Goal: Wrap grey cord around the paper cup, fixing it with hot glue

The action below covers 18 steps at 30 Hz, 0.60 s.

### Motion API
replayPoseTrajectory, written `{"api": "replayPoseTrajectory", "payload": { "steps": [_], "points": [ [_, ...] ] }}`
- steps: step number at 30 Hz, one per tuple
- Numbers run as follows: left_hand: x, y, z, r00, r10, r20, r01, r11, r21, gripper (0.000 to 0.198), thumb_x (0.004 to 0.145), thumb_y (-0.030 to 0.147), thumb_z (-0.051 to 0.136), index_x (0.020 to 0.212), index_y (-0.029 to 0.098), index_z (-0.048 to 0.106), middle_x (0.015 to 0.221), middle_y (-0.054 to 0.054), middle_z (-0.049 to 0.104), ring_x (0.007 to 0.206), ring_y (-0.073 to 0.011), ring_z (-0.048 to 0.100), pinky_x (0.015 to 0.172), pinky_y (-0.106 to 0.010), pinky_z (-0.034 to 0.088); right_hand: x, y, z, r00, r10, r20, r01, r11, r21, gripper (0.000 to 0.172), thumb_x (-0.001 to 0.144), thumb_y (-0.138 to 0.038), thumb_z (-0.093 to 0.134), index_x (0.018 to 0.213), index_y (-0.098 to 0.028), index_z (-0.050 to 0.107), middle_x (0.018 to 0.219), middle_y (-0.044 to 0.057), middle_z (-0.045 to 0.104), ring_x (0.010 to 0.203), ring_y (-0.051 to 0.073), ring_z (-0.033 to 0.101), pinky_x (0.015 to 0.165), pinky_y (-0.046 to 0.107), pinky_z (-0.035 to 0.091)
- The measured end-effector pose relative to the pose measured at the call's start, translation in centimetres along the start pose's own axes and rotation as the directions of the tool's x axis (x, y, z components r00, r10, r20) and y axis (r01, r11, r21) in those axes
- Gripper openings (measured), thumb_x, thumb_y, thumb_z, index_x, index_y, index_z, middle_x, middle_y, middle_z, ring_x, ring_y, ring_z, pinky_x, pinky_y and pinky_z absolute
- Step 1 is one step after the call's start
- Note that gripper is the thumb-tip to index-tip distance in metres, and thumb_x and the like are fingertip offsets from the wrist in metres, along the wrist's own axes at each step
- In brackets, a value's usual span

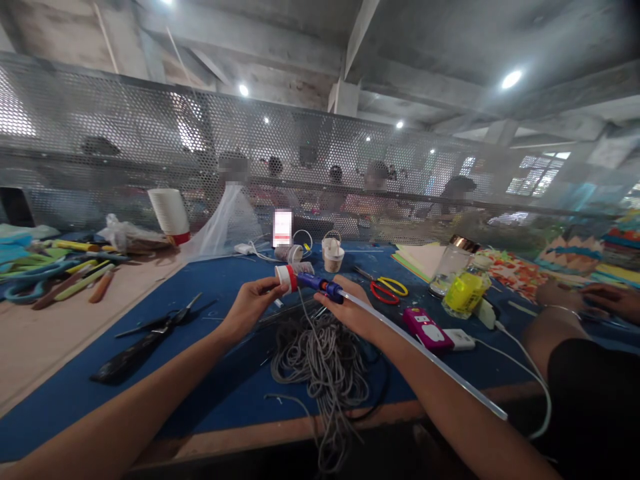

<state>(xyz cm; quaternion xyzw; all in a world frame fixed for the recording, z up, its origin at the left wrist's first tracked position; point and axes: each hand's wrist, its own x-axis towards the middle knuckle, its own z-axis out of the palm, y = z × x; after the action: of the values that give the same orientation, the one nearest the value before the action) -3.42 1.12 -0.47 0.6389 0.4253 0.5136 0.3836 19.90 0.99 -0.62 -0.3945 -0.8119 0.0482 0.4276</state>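
Between the fingers of my left hand (255,303) is a small white paper cup (284,278) with a red band, lying on its side. My right hand (354,310) is wrapped round a blue hot glue gun (313,283), its front end close to the cup. A long clear glue stick (425,350) sticks out of the gun's back, over my right forearm. Below my hands lies a tangled heap of grey cord (320,370), hanging over the table's front edge. One strand runs up towards the cup.
Black-handled pliers or cutters (155,333) lie left; red-and-yellow scissors (383,287) lie right. A cord-covered little basket (333,253), a lit phone (283,228), a purple device (427,329) with a white cable, and jars (467,290) stand around. Another person's arm (555,320) reaches in at right.
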Motion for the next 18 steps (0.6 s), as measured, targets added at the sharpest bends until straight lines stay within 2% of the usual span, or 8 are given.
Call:
{"api": "replayPoseTrajectory", "payload": {
  "steps": [3, 5, 8, 10, 15, 18],
  "points": [
    [-0.1, 0.1, 0.0, 1.000, 0.008, 0.010, -0.008, 1.000, 0.005, 0.030, 0.077, 0.041, 0.069, 0.093, 0.017, 0.077, 0.079, -0.002, 0.072, 0.078, -0.0208, 0.061, 0.074, -0.027, 0.042, 0.0, -0.2, -0.2, 0.999, 0.037, -0.006, -0.037, 0.999, 0.035, 0.032, 0.087, -0.049, 0.059, 0.073, -0.021, 0.057, 0.070, 0.000, 0.057, 0.067, 0.015, 0.054, 0.063, 0.026, 0.042],
    [-0.1, 0.1, -0.1, 1.000, 0.004, 0.014, -0.004, 1.000, 0.004, 0.030, 0.078, 0.041, 0.068, 0.093, 0.017, 0.077, 0.080, -0.001, 0.073, 0.078, -0.0200, 0.060, 0.073, -0.027, 0.041, 0.1, -0.1, -0.2, 0.994, 0.107, 0.013, -0.108, 0.989, 0.098, 0.033, 0.086, -0.051, 0.060, 0.073, -0.021, 0.058, 0.067, -0.001, 0.058, 0.064, 0.015, 0.054, 0.061, 0.026, 0.043],
    [-0.1, -0.1, -0.1, 1.000, -0.027, 0.011, 0.027, 0.999, -0.032, 0.030, 0.078, 0.041, 0.069, 0.095, 0.017, 0.077, 0.082, -0.002, 0.073, 0.078, -0.0200, 0.061, 0.074, -0.027, 0.043, 0.1, 0.4, 0.0, 0.951, 0.260, 0.168, -0.299, 0.915, 0.270, 0.037, 0.084, -0.057, 0.058, 0.081, -0.021, 0.064, 0.058, -0.002, 0.057, 0.052, 0.013, 0.052, 0.051, 0.025, 0.043],
    [0.0, -0.3, -0.2, 0.999, -0.053, 0.010, 0.053, 0.995, -0.083, 0.034, 0.076, 0.042, 0.070, 0.098, 0.017, 0.077, 0.085, -0.004, 0.074, 0.080, -0.0213, 0.063, 0.077, -0.030, 0.045, 0.2, 0.8, 0.2, 0.924, 0.295, 0.243, -0.368, 0.859, 0.355, 0.038, 0.083, -0.057, 0.060, 0.090, -0.021, 0.067, 0.059, -0.003, 0.059, 0.051, 0.013, 0.053, 0.050, 0.025, 0.044],
    [0.3, -0.8, -0.2, 0.993, -0.112, 0.034, 0.117, 0.955, -0.271, 0.039, 0.071, 0.044, 0.076, 0.099, 0.016, 0.076, 0.092, -0.009, 0.076, 0.087, -0.0242, 0.067, 0.086, -0.037, 0.049, 0.3, 0.6, 0.1, 0.969, 0.213, 0.125, -0.246, 0.881, 0.404, 0.031, 0.081, -0.048, 0.065, 0.093, -0.020, 0.069, 0.086, 0.000, 0.069, 0.081, 0.017, 0.063, 0.076, 0.028, 0.050],
    [0.3, -0.8, -0.2, 0.991, -0.127, 0.040, 0.133, 0.939, -0.318, 0.036, 0.071, 0.043, 0.077, 0.096, 0.017, 0.077, 0.093, -0.009, 0.076, 0.088, -0.0237, 0.068, 0.088, -0.037, 0.050, 0.3, 0.0, -0.4, 0.976, 0.197, 0.097, -0.218, 0.913, 0.346, 0.031, 0.083, -0.046, 0.063, 0.098, -0.020, 0.066, 0.085, 0.001, 0.068, 0.077, 0.016, 0.062, 0.071, 0.026, 0.049]
  ]
}}
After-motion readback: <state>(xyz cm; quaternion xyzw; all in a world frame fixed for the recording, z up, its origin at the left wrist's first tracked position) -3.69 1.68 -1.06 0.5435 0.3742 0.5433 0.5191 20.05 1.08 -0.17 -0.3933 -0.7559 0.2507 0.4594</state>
